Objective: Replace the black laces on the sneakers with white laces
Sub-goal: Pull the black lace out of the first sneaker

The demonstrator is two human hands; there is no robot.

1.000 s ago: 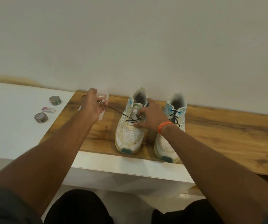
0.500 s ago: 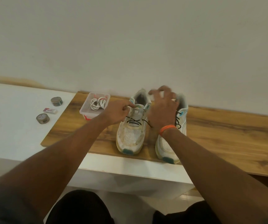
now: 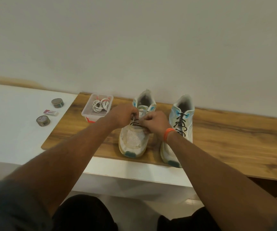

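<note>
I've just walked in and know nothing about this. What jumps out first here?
Two hands meet over the left sneaker on the wooden board: the left hand and right hand both pinch its black lace. The right sneaker beside it is fully black-laced, and white laces wait in a clear tub at the left.

A wooden table [image 3: 234, 140] carried two sneakers [image 3: 134, 140] side by side and a clear box [image 3: 91, 112] of white laces [image 3: 101, 105]; beside it, the white surface [image 3: 14, 124] held two tape rolls [image 3: 43, 121] and an eraser [image 3: 51, 112].
</note>
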